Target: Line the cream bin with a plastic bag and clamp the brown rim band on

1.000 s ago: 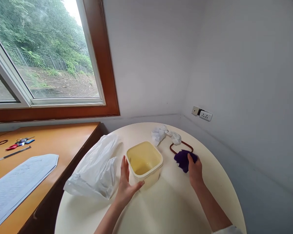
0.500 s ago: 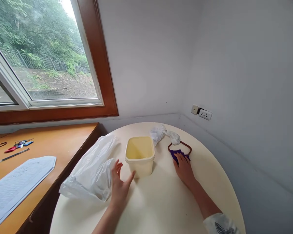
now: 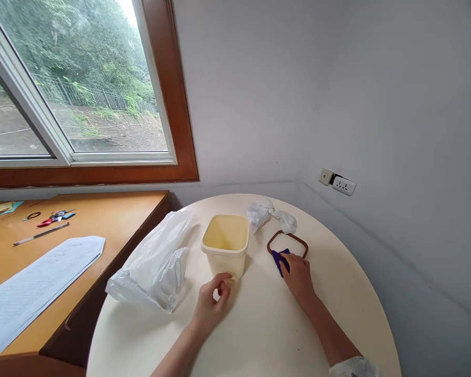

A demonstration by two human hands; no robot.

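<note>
On the round table stands a pale yellow square plastic tub [image 3: 230, 256], upright, with its mouth facing up and no lid on it. Close against its lower front, my left hand [image 3: 212, 302] is curled, thumb and fingers drawn together; whatever lies between the fingertips is too small to make out. My right hand [image 3: 299, 275] is closed on a folded purple cloth [image 3: 279, 264] pressed to the table. Just beyond it lies a brown rounded-square ring [image 3: 272, 239], its near edge partly covered by the cloth and my fingers.
A crumpled white plastic bag [image 3: 153, 267] lies left of the tub. Behind it sits a knotted white bag [image 3: 265, 212]. The wooden desk [image 3: 113, 209] at left bears papers [image 3: 43, 288], a pen [image 3: 41, 234] and keys [image 3: 58, 215]. Walls close off the back and right.
My left hand has moved right to the tub's lower front and its spread fingers have curled in. My right hand has drawn the purple cloth slightly left and nearer. The view has shifted.
</note>
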